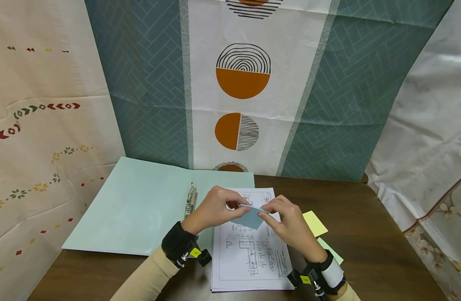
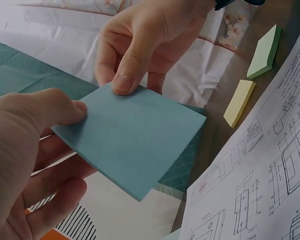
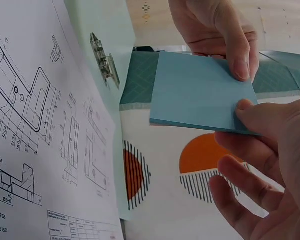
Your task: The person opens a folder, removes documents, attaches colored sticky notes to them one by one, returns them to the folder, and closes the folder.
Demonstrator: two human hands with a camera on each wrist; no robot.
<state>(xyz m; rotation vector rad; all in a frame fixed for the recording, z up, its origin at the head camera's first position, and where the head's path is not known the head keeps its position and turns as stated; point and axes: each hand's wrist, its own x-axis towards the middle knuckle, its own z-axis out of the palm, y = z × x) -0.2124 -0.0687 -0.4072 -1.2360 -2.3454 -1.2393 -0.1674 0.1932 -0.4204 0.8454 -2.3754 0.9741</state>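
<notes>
Fingers (image 2: 60,107) of both hands pinched a square blue pad (image 1: 250,219), which was held tilted above a stack of printed drawings (image 1: 253,255). The left hand (image 1: 216,208) gripped it close to a corner, its thumb laid on the broad face and its other fingers bent behind. The right hand (image 1: 290,225) pinched it just beside, its thumb also on that face. In the right wrist view, some of the right hand's lower fingers were loosely bent and apart from the pad.

Beneath the hands, the drawings lay on the brown tabletop (image 1: 358,221), with outlined parts, dimension lines and small text on the top sheet. The stack's upper left portion overlapped the right half of an open pale green folder (image 1: 132,205). A metal clip (image 1: 191,198) was fixed near the folder's fold, just beyond the left forearm.

To the right of the stack lay a yellow pad (image 1: 315,223) and, nearer the person, a light green pad (image 1: 331,250), the latter partly hidden by the right wrist in the head view. Each wrist wore a black strap carrying a small camera, and beige sleeves (image 1: 151,274) covered the forearms. Behind the tabletop hung a teal cloth (image 1: 147,75) with a white middle panel of orange and striped circles, between paler patterned cloths on either side
</notes>
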